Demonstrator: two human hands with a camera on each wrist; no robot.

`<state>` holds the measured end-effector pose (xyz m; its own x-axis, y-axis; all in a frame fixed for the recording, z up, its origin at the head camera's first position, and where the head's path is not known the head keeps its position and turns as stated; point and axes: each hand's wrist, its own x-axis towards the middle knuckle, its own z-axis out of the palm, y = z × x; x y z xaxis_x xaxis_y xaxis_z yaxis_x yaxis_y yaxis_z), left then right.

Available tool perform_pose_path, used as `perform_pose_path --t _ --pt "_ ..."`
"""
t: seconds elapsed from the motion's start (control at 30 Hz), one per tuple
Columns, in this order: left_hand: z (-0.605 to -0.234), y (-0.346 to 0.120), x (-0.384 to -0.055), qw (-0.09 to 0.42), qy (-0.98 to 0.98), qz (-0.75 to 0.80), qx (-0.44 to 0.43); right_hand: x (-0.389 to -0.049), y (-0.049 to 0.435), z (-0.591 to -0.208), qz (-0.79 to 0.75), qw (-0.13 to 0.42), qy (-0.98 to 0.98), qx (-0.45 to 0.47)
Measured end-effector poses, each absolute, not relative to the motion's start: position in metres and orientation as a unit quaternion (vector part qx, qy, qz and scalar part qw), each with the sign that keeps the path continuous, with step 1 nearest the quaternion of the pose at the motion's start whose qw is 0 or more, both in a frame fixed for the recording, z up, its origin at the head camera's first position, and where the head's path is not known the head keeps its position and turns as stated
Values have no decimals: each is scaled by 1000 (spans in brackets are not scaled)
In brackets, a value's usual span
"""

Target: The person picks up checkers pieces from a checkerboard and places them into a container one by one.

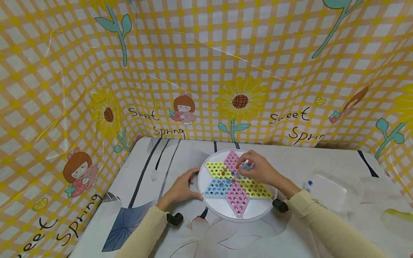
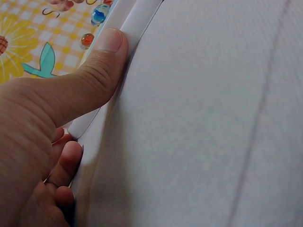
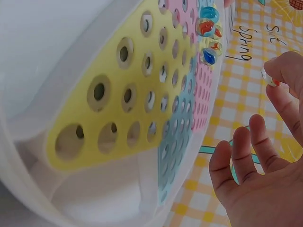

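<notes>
A round white Chinese checkers board [image 1: 206,208] with a pink, yellow and blue star lies on the table. My left hand [image 1: 182,186] holds its left rim; in the left wrist view the thumb [image 2: 102,71] lies against the white rim, with the other fingers partly hidden below. My right hand [image 1: 256,168] is above the far right part of the star, pinching a clear glass marble with an orange-red swirl [image 3: 271,78] between thumb and index finger. The other three fingers are spread and loosely bent. Several marbles [image 3: 207,27], blue and orange-red, sit near the star's middle.
A clear plastic container [image 1: 335,191] with a blue marble [image 1: 310,182] at its left side stands right of the board. The table [image 1: 180,229] has a flower-printed cover. A yellow checked cloth [image 1: 206,71] hangs behind and at the sides.
</notes>
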<state>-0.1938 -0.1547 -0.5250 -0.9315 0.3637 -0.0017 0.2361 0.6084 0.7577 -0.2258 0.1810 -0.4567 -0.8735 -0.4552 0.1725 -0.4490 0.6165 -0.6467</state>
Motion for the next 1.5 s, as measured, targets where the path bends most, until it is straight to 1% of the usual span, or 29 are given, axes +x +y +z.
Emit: perform_pose_path --t 0.2,0.6,0.93,1.2,1.5 --pt "-526 -154 -192 80 896 407 161 -222 192 -451 -362 -3 897 -255" --pt "-526 -152 -190 84 893 412 159 -213 231 -444 -341 -53 909 -235" --pt "-527 -153 -191 81 891 414 166 -199 272 -442 -325 -90 922 -189" --pt "-525 -152 -191 82 892 413 164 -187 301 -442 -326 -131 918 -182" --pt "-520 -153 -191 80 890 416 170 -176 334 -444 -324 -137 924 -151"
